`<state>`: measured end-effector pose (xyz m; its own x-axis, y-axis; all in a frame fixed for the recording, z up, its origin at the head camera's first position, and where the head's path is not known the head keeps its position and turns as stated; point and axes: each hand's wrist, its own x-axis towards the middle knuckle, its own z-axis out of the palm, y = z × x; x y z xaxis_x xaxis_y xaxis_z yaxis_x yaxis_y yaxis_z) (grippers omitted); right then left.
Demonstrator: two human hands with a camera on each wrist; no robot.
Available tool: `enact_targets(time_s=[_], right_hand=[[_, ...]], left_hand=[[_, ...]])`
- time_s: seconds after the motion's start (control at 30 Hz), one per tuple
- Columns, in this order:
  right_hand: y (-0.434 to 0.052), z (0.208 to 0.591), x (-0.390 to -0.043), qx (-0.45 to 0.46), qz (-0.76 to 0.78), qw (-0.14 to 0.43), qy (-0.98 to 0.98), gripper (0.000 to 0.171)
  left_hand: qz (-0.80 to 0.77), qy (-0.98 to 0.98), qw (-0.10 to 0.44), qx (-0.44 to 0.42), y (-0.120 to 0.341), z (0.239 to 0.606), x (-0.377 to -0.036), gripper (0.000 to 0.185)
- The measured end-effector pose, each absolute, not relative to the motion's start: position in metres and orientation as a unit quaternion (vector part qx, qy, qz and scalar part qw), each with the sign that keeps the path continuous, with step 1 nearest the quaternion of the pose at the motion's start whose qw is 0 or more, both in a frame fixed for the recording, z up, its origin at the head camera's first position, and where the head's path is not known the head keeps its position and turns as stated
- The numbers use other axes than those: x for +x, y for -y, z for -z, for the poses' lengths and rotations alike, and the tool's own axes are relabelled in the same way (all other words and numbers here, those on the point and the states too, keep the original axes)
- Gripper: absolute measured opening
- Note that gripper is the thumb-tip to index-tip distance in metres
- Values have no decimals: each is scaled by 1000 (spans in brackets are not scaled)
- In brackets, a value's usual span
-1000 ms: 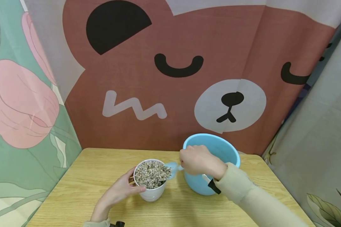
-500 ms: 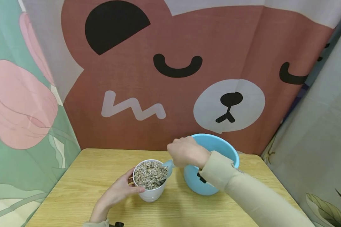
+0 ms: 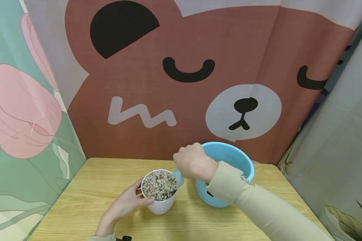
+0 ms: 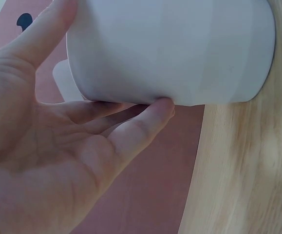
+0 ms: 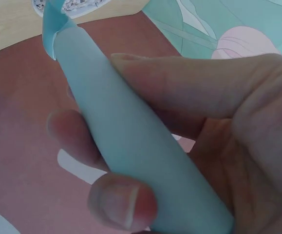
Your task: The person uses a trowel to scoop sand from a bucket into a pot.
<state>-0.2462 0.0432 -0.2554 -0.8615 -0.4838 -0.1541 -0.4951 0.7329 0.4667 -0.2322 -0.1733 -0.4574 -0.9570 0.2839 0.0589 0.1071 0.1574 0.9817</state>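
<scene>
A white pot (image 3: 161, 208) stands on the table, filled to near its rim with a speckled grey-brown granular mix (image 3: 158, 185). My left hand (image 3: 127, 203) holds the pot from its left side, thumb on the near side and fingers round the far side. In the left wrist view, fingertips press the pot's wall (image 4: 175, 53). My right hand (image 3: 194, 163) grips a light blue trowel (image 3: 178, 179), its blade tilted down into the mix at the pot's right edge. In the right wrist view, thumb and fingers wrap the trowel's handle (image 5: 116, 117). The blade's tip is hidden in the mix.
A light blue bucket (image 3: 232, 154) stands to the right of the pot, partly covered by the right forearm. Both rest on a wooden table (image 3: 108, 174). Behind it hangs a brown cloth (image 3: 132, 144) with a bear print.
My right hand has moved left and up, and the trowel has tipped steeper. Mix that lay on its blade has gone into the pot. The left hand and pot have stayed put.
</scene>
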Motion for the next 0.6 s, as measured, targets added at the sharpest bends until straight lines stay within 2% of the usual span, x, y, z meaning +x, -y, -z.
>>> enact_targets(time_s=[0.27,0.6], right_hand=[[-43,256,-243,-265,-270,15,-925,24],[-40,256,-231,-275,-288,-17,-917,26]], left_hand=[[-633,-761,72,121,173,456,-231,91],[-632,-761,75,122,174,456,-231,92]])
